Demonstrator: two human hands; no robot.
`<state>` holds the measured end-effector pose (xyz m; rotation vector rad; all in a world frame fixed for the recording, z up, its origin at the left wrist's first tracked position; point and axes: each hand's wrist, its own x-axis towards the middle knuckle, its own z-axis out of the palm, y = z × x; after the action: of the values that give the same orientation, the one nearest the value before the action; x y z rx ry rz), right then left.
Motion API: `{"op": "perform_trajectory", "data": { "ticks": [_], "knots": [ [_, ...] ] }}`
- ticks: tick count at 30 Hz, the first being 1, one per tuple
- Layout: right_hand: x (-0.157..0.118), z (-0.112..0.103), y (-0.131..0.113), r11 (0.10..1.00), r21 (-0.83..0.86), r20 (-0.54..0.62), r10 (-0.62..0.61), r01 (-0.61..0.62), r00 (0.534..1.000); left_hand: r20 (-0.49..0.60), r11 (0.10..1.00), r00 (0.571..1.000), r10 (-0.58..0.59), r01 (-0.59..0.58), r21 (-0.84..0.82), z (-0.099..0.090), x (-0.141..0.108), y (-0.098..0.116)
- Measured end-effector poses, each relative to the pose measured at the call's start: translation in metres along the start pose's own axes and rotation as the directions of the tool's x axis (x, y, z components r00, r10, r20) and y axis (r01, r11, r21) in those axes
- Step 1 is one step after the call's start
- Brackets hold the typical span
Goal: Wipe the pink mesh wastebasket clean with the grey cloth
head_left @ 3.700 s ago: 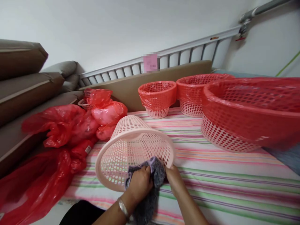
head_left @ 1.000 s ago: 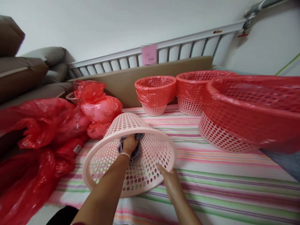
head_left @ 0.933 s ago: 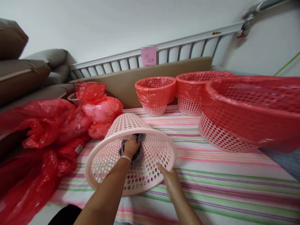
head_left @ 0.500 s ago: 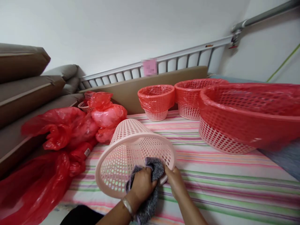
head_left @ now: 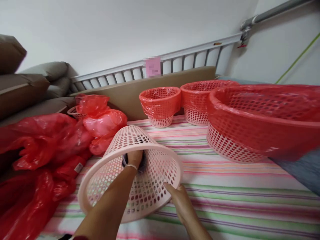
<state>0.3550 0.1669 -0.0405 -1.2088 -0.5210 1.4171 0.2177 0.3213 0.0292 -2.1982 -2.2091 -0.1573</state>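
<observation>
A pale pink perforated plastic basket (head_left: 132, 135) lies on its side with its mouth facing me. My left hand (head_left: 135, 158), a bracelet at its wrist, reaches deep inside and is closed on a dark grey cloth (head_left: 143, 162). The cloth is against the inner wall, and the basket hides part of it. At the lower right of the rim, my right hand (head_left: 177, 197) grips the basket, its thumb over the inner side and its other fingers mostly hidden.
Three baskets lined with red plastic bags, the small (head_left: 160, 103), middle (head_left: 196, 115) and large one (head_left: 237, 140), stand on the striped sheet (head_left: 222, 196). Red plastic bags (head_left: 60, 136) pile up at left beside grey-brown cushions (head_left: 22, 88). A railing (head_left: 175, 65) runs behind.
My left hand has moved with the cloth from the basket's mouth deep into it. The basket sits slightly more to the left, and my view has shifted a little. My right hand stays on the rim.
</observation>
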Motion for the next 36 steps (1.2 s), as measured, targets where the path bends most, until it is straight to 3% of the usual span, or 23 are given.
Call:
{"op": "perform_trajectory", "data": {
  "ticks": [6, 11, 14, 20, 23, 26, 28, 31, 36],
  "knots": [
    [-0.003, 0.006, -0.002, 0.994, 0.093, -0.009, 0.051, -0.05, 0.999, 0.032, 0.999, 0.999, 0.037, -0.038, 0.021, 0.019, 0.014, -0.007],
    [-0.009, 0.006, -0.01, 0.993, 0.104, 0.007, 0.052, -0.053, 0.999, 0.103, 0.999, 0.994, 0.044, -0.045, 0.01, 0.017, 0.001, -0.003],
    [-0.009, 0.006, -0.01, 0.994, 0.099, 0.002, 0.053, -0.053, 0.999, 0.12, 0.996, 0.989, 0.085, -0.087, 0.005, 0.012, -0.03, 0.004],
    [-0.012, 0.005, -0.012, 0.997, 0.076, -0.006, 0.028, -0.027, 1.0, 0.14, 0.963, 0.953, 0.27, -0.269, -0.03, -0.003, -0.117, 0.009],
    [-0.021, 0.001, -0.027, 0.997, -0.034, 0.001, -0.07, 0.07, 0.998, 0.167, 0.932, 0.916, 0.364, -0.359, -0.06, -0.011, -0.147, -0.003],
    [-0.03, -0.004, -0.044, 0.969, -0.165, -0.03, -0.189, 0.182, 0.982, 0.196, 0.907, 0.886, 0.42, -0.412, -0.082, -0.015, -0.162, -0.015],
    [-0.032, -0.006, -0.049, 0.965, -0.192, -0.043, -0.193, 0.181, 0.98, 0.205, 0.904, 0.88, 0.428, -0.419, -0.088, -0.016, -0.162, -0.019],
    [-0.031, -0.006, -0.043, 0.981, -0.153, -0.056, -0.131, 0.121, 0.99, 0.183, 0.934, 0.916, 0.357, -0.35, -0.07, -0.017, -0.142, -0.021],
    [-0.027, -0.003, -0.026, 0.985, -0.111, -0.02, -0.136, 0.133, 0.991, 0.039, 0.989, 0.989, 0.144, -0.145, 0.011, -0.02, -0.067, -0.024]
  ]
}}
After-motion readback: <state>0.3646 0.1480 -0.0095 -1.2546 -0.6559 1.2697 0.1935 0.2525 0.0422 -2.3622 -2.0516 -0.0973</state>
